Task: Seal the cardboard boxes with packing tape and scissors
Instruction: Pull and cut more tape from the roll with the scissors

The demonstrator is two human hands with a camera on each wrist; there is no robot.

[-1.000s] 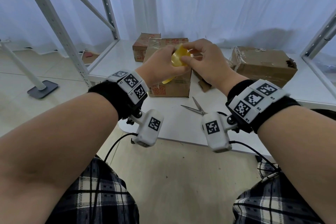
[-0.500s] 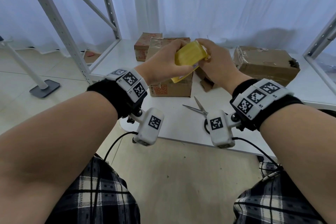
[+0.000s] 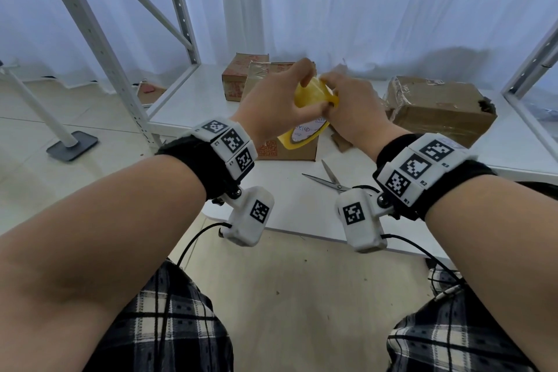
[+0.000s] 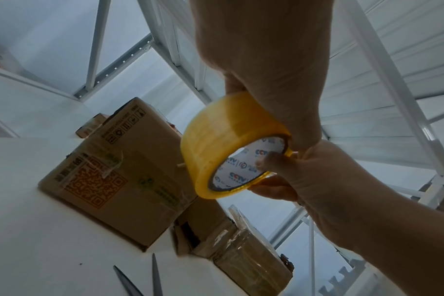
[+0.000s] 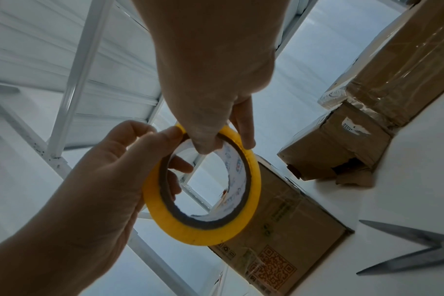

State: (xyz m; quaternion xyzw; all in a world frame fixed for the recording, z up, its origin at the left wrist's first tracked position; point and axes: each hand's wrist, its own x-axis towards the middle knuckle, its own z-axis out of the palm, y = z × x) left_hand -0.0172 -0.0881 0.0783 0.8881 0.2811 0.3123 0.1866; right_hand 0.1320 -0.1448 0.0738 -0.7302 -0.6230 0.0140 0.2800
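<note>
The yellow packing-tape roll (image 3: pixel 311 100) is held up in the air above the QR-printed cardboard box (image 3: pixel 290 149), gripped from 9 o'clock by the left hand (image 3: pixel 271 109) and pinched at its rim from 3 o'clock by the right hand (image 3: pixel 353 109). It looks light and stiff, with a slick film; best held through the core. The scissors (image 3: pixel 330 180) lie open at 6 o'clock on the white shelf (image 3: pixel 283 202), and a crumpled taped box (image 3: pixel 437 112) sits at 3 o'clock.

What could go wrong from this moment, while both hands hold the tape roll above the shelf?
The scissors lie open on the shelf below the right hand; reaching down blindly could mean a cut. The tape roll, held in the air by the left hand too, could slip onto the box below.
</note>
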